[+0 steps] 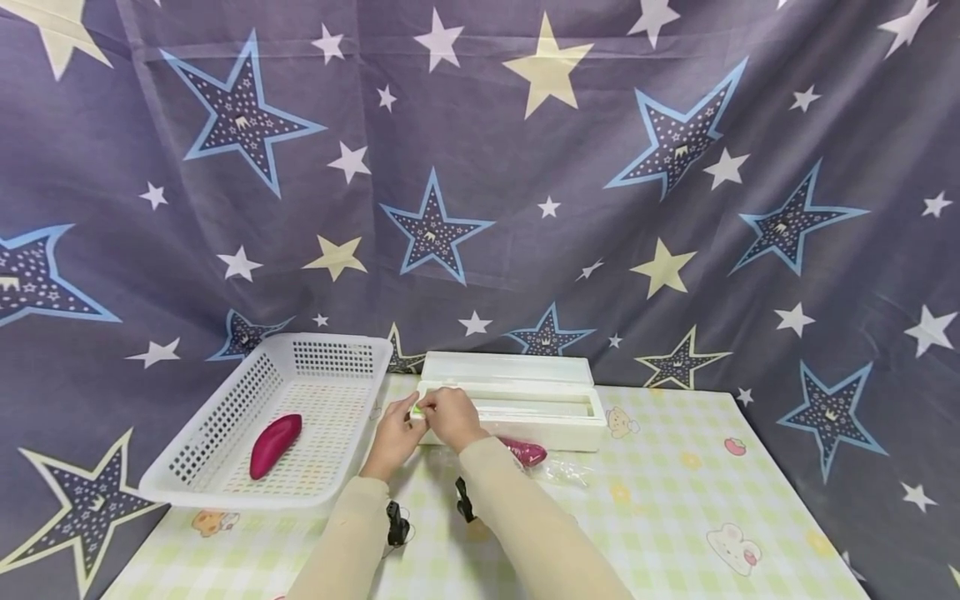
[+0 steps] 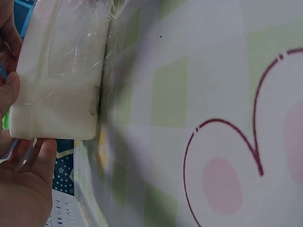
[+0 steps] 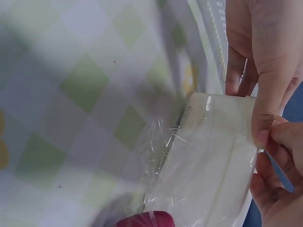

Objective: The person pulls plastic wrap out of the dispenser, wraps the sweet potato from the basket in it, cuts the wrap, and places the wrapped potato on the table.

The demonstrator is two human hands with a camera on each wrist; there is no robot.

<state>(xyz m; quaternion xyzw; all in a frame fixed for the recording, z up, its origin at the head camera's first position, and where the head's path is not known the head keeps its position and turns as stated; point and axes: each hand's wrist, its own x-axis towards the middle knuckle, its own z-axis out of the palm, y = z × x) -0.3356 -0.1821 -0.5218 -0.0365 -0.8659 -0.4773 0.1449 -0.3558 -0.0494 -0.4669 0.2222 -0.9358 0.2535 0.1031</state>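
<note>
A long white cling film box (image 1: 551, 435) stands on the table with its lid raised. My left hand (image 1: 396, 437) grips its left end, fingers against the end wall and thumb at the front top corner, as the right wrist view shows. My right hand (image 1: 452, 417) is beside that thumb, its fingers curled and pinching at a small green slider (image 1: 417, 409) on the rim; the fingertips are partly hidden. Clear cling film (image 3: 189, 165) hangs down the box front. A purple-red sweet potato (image 1: 527, 452) with film around it lies before the box, partly behind the right forearm.
To the left stands a white plastic basket (image 1: 352, 454) holding another sweet potato (image 1: 275, 446). Loose film (image 1: 566, 472) lies on the checked tablecloth (image 1: 675, 508). A star-patterned curtain (image 1: 495, 125) hangs right behind the table.
</note>
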